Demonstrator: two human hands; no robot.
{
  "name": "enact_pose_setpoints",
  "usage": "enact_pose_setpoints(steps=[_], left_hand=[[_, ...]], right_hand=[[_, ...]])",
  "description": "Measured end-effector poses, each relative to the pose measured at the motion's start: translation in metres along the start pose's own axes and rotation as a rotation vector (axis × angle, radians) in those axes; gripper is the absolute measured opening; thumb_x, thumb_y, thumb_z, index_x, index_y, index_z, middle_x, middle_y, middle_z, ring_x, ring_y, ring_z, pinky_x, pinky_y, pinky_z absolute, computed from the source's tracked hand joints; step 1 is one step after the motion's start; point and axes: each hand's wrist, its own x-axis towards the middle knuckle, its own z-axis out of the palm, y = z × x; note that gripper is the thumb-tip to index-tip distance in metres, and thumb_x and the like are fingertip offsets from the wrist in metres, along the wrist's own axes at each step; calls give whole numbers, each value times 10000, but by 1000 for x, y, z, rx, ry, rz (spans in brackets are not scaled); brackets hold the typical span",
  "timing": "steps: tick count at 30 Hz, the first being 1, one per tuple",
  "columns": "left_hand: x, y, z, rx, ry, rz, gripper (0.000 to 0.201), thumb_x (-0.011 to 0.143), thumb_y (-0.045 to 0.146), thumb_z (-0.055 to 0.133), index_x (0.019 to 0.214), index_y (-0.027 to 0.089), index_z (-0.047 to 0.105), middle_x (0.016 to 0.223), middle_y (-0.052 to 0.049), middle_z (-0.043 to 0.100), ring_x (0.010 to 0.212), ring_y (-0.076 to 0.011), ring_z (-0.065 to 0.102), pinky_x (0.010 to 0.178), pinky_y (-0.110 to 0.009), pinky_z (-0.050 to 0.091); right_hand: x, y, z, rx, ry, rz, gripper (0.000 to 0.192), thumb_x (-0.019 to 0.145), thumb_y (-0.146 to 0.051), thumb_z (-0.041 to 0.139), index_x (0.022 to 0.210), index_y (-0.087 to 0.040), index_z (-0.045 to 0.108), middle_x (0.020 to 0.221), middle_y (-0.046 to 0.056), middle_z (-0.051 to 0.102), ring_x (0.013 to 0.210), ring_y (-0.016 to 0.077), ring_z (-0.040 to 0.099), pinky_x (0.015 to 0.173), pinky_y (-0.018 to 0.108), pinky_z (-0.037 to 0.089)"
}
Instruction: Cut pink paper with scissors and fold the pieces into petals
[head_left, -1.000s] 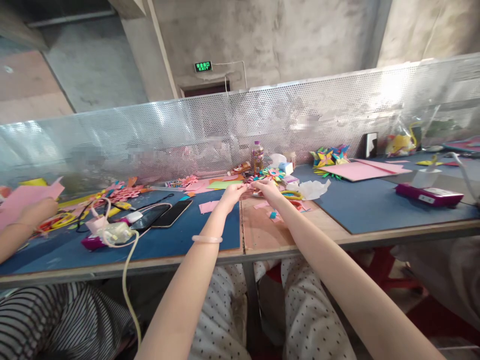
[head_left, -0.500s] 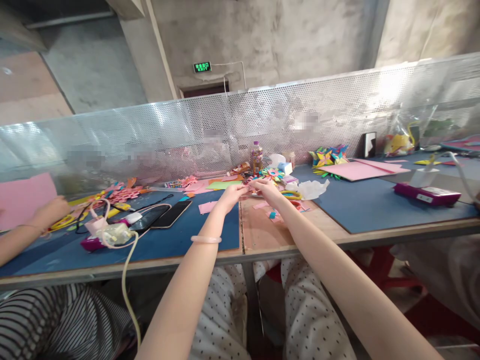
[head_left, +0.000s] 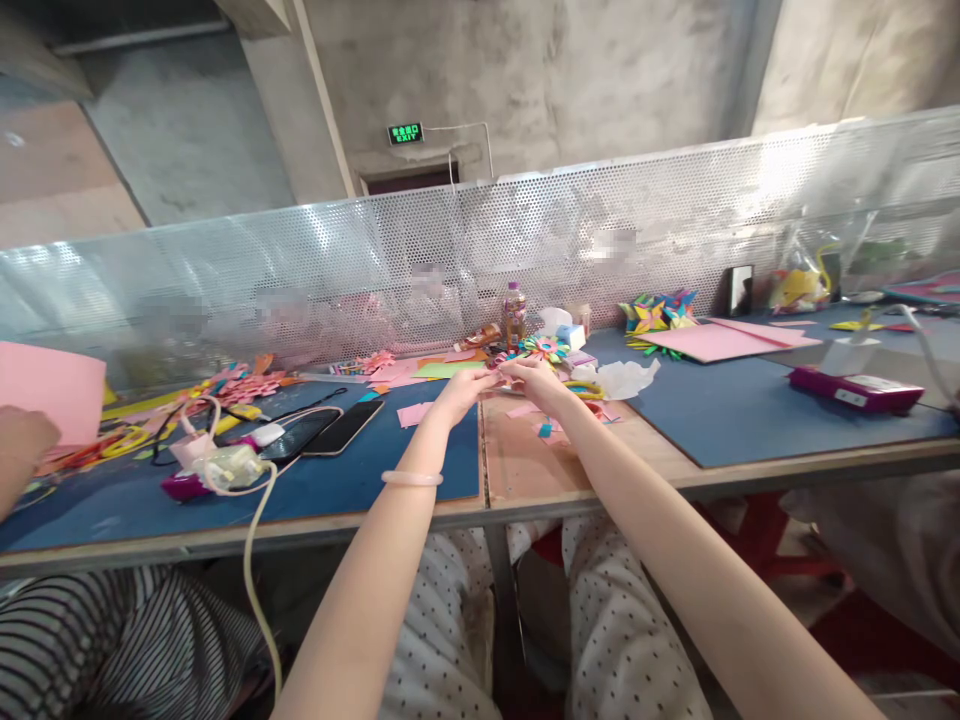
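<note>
My left hand (head_left: 471, 388), below a pale bangle (head_left: 412, 479), meets my right hand (head_left: 534, 380) over the bare wooden strip (head_left: 525, 460). The fingers of both are closed and come together at the tips. Whatever they pinch is too small and too hidden to make out. Just beyond them lies a multicoloured paper flower (head_left: 546, 348). Right of my right hand are a yellow loop-shaped handle (head_left: 583, 389) and crumpled white tissue (head_left: 626, 379). Pink paper scraps (head_left: 414, 414) lie to the left of my left hand.
A purple-capped bottle (head_left: 514, 315) stands by the perforated metal screen (head_left: 360, 260). Phones (head_left: 345, 428) and a cabled power strip (head_left: 225, 468) lie left. Pink sheets (head_left: 731, 340) and a purple box (head_left: 855, 390) are right. Another person's hand (head_left: 26, 445) holds pink paper (head_left: 56, 385).
My hands stay almost where they were, fingertips together. At the far left, the other person's hand and the pink paper have shifted left and down.
</note>
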Motion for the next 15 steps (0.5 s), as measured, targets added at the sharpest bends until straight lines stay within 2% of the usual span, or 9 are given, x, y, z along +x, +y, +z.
enact_pose_setpoints(steps=[10, 15], left_hand=[[-3, 8, 4, 25, 14, -31, 375, 670, 374, 674, 957, 134, 685, 982, -114, 675, 902, -216, 596, 862, -375, 394], [-1, 6, 3, 52, 24, -17, 379, 666, 391, 673, 951, 143, 689, 959, -108, 679, 893, -216, 596, 840, -362, 402]], right_hand=[[1, 2, -2, 8, -54, -9, 185, 617, -303, 663, 737, -166, 694, 809, 29, 639, 748, 134, 546, 633, 234, 387], [1, 2, -1, -11, -43, -15, 208, 620, -337, 670, 718, -155, 689, 758, 30, 643, 700, 125, 554, 642, 236, 403]])
